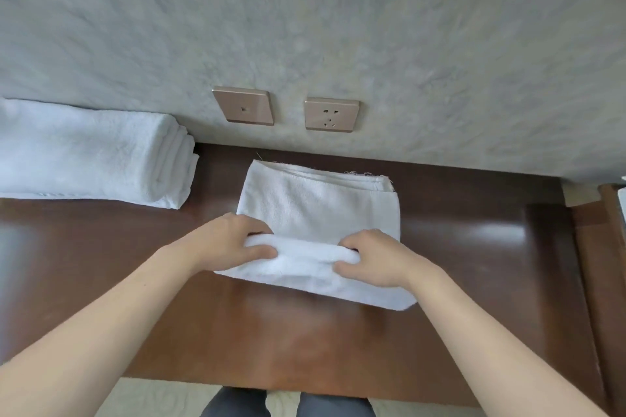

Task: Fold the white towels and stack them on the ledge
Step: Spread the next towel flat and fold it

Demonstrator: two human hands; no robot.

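A small white towel lies on the dark wooden ledge, its far frayed edge close to the wall. Its near part is raised in a thick fold across the middle. My left hand grips the left end of that fold, thumb in front and fingers behind. My right hand grips the right end the same way. A pile of folded white towels rests at the far left of the ledge, against the wall.
A grey textured wall rises behind the ledge, with a bronze switch plate and a bronze power socket. A lower wooden surface adjoins at the right. My legs and pale floor show below the front edge.
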